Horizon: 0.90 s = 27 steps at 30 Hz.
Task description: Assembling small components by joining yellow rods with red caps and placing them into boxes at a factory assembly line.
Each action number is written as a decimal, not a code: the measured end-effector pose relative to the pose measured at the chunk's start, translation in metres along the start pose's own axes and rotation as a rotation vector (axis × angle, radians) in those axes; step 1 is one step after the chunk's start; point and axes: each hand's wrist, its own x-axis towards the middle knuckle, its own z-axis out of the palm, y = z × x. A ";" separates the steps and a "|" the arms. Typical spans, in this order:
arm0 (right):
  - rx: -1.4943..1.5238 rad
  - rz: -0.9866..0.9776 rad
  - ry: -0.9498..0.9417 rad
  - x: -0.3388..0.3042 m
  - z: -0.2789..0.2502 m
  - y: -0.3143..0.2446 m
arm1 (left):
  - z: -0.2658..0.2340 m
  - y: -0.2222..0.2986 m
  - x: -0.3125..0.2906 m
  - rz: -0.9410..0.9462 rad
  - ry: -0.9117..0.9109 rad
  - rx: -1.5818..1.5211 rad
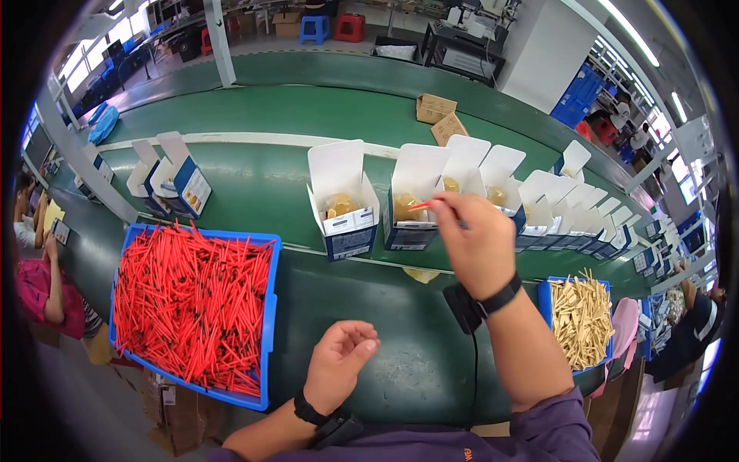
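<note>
My right hand [476, 239] pinches a thin red stick [420, 205] between thumb and fingertips. It holds the stick over the front of an open white-and-blue box [412, 235], which has a rounded amber-coloured item [406, 206] inside. Left of that stands another open box [351, 245] with a similar amber item [341, 204] and white packets in it. Low over the table, my left hand [339, 366] is loosely curled, with no object showing in it. A blue tray [271, 308] heaped with red, dark-tipped sticks [192, 304] lies to its left.
More open boxes [570, 223] form a row to the right. Two boxes [181, 185] stand at the far left. A blue tray [546, 304] of pale wooden pieces [579, 319] sits right of my forearm. A dark cable [476, 369] hangs from my right wrist. Other people work at both sides.
</note>
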 end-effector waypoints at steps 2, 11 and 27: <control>-0.097 -0.120 -0.185 0.006 0.022 0.015 | 0.001 0.000 0.000 -0.016 -0.027 0.061; -0.032 -0.024 -0.197 -0.032 0.034 0.015 | 0.001 0.001 0.000 -0.043 -0.073 0.146; -0.414 -0.066 -0.609 0.014 0.061 -0.003 | 0.001 0.125 -0.049 0.407 0.134 1.150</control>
